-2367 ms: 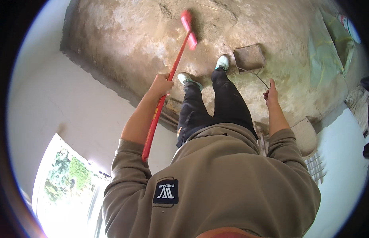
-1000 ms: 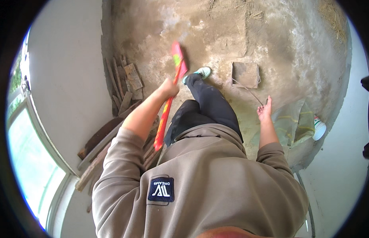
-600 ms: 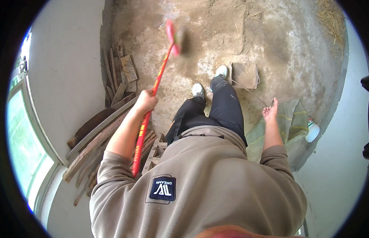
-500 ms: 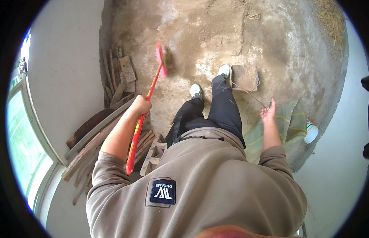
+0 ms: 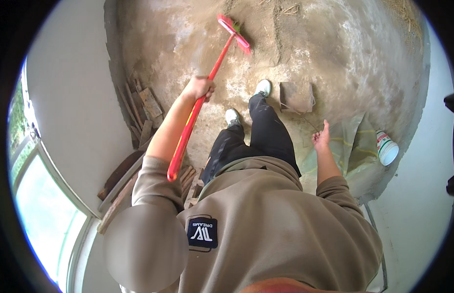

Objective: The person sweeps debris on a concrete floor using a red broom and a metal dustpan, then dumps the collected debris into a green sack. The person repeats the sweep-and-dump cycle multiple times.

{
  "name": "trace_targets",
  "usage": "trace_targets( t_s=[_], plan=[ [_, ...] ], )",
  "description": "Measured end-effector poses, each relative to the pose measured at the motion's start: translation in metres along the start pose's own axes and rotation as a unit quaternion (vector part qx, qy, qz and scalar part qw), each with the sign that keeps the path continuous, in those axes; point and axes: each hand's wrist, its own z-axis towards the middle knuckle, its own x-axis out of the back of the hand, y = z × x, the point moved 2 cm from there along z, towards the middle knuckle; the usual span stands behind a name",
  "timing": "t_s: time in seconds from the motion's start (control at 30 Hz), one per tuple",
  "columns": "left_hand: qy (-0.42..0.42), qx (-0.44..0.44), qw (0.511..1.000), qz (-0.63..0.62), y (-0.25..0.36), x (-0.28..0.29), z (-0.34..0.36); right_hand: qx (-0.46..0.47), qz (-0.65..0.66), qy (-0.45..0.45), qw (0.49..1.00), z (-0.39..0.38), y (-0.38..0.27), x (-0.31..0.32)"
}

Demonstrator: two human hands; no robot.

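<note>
Broom [image 5: 190,122] is held over the dusty floor [image 5: 334,58], left of the dustpan [image 5: 295,96] — left hand [image 5: 199,89] clamped on it, right hand [image 5: 322,138], well apart, seemingly gripping the dustpan. Sweeping seems in hand; 1 stroke toward the dustpan is probably called for.

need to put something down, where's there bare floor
Bare floor lies right of the dustpan, below the straw and above the plastic sheet; another patch lies between the planks and broom head. Crowded: lower right, where the sheet lies beside the white tub, and left, where the planks lie.
</note>
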Motion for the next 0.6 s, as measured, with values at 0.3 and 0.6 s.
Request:
trace_targets(
  t_s=[0.3, 0.6],
  plan=[
    [0.095, -0.009, 0.945, 0.313, -0.028, 0.042, -0.095, -0.044, 0.04, -0.01, 0.998, 0.009, -0.002, -0.006],
    [0.003, -0.152, 0.782, 0.604, 0.013, 0.076, -0.076, -0.012, 0.128, 0.114, 0.985, -0.032, 0.063, -0.014]
  ],
)
